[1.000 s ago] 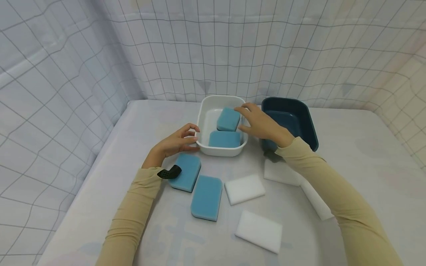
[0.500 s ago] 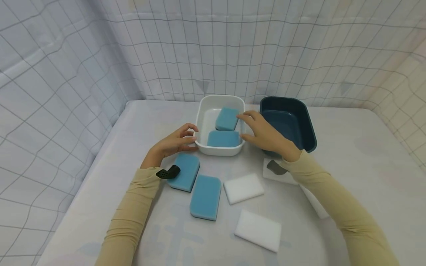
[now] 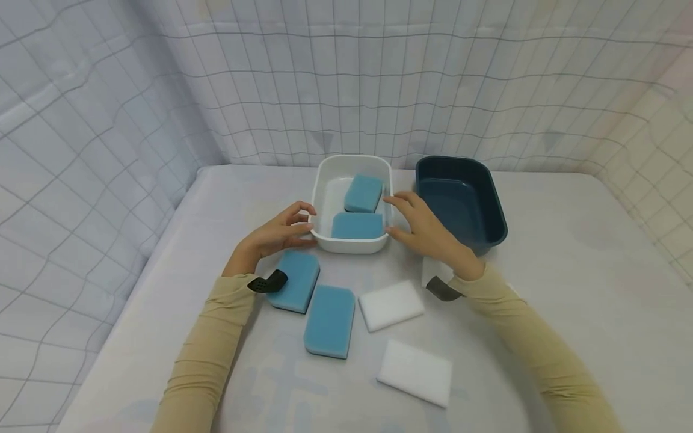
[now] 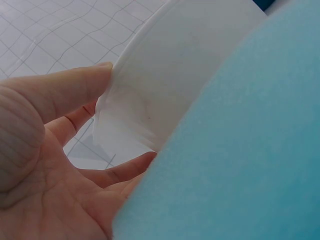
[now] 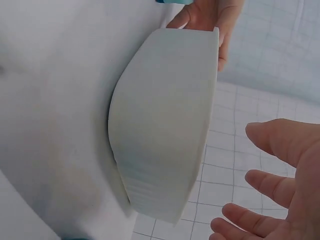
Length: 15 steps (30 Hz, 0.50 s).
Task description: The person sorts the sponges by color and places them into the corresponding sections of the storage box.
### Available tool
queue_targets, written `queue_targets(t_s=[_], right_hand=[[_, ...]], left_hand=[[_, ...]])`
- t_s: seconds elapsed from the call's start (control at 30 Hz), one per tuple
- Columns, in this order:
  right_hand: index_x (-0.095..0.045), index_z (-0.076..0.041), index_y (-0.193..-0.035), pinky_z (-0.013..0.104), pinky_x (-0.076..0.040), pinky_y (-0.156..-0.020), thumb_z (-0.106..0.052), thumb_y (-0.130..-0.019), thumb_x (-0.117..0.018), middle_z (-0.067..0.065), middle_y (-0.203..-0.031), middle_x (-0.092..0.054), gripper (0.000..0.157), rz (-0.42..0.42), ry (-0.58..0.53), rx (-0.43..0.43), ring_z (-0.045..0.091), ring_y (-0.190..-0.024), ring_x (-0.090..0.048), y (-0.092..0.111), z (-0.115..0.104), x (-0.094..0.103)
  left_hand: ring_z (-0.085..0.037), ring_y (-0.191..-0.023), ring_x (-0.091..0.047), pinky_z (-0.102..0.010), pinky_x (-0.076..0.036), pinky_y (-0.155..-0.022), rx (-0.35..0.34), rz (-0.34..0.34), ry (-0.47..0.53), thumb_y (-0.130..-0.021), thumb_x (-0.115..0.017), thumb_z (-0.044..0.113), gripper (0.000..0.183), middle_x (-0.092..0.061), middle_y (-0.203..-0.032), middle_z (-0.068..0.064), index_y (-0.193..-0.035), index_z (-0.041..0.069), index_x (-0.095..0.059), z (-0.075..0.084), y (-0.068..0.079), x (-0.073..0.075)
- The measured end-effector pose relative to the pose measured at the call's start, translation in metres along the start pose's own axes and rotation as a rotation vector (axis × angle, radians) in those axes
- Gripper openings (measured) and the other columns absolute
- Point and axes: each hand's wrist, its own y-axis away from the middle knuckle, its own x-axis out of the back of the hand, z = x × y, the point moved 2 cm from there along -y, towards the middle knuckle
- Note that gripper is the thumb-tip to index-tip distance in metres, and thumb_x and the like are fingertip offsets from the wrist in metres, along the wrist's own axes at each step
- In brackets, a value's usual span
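A white tub [image 3: 352,245] holds two blue sponges, one angled at the back [image 3: 363,193] and one lying crosswise in front [image 3: 357,225]. My left hand [image 3: 271,234] touches the tub's left side; in the left wrist view its thumb tip meets the rim and other fingers lie along the outer wall. Just off the tub's right rim is my right hand [image 3: 425,227], fingers loosely spread; the right wrist view shows it apart from the tub, holding nothing. Two more blue sponges lie in front of the tub, one by my left wrist [image 3: 296,281] and one nearer [image 3: 330,322].
Behind my right hand stands a dark blue tub [image 3: 460,204]. White foam blocks lie on the table, one in the middle [image 3: 391,305], one nearer [image 3: 415,373], and another partly under my right wrist [image 3: 433,270]. A checked curtain [image 3: 346,78] hangs behind the table.
My right hand has drawn back from over the white tub's interior, moving toward me and off its right rim. Both sponges in the tub stay put, and my left hand stays at its side.
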Motion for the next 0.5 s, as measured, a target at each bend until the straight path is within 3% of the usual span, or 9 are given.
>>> queue_targets(t_s=[0.5], right_hand=[[-0.038,-0.004,-0.14,0.057,-0.033,-0.105,-0.019,-0.093,-0.058,0.026,-0.142,-0.029,0.053,0.068,-0.114,-0.086,0.04,-0.131,-0.034,0.008,0.005,-0.02]], left_hand=[[-0.019,-0.109,-0.054,-0.035,-0.051,-0.094,0.005,0.001,-0.001,-0.095,-0.053,0.016,0.024,-0.036,-0.124,-0.009,-0.114,0.022,-0.04,-0.003,-0.002,0.002]])
